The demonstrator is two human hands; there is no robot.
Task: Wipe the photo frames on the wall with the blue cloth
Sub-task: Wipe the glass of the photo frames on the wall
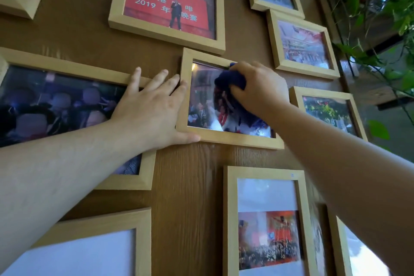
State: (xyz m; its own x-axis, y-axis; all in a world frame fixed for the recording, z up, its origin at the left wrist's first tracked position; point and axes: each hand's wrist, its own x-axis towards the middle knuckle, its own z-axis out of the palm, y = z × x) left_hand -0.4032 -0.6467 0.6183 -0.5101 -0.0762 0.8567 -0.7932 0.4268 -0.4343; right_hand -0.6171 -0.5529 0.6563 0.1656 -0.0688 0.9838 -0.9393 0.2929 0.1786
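A light wooden photo frame [224, 138] hangs in the middle of the brown wood wall [190, 186]. My right hand [259, 87] presses a bunched dark blue cloth [230, 79] against the upper right of its glass. My left hand [150, 105] lies flat with fingers spread, bracing the frame's left edge, thumb under its lower left corner. The hand also overlaps the right end of a larger frame [67, 67] to the left. Part of the cloth is hidden under my right palm.
Several more wooden frames surround the middle one: a red banquet photo [165, 6] above, smaller ones [302, 45] to the right, a tall one [264, 219] below. Green plant leaves [380, 6] and a dark shelf edge [380, 96] stand at the far right.
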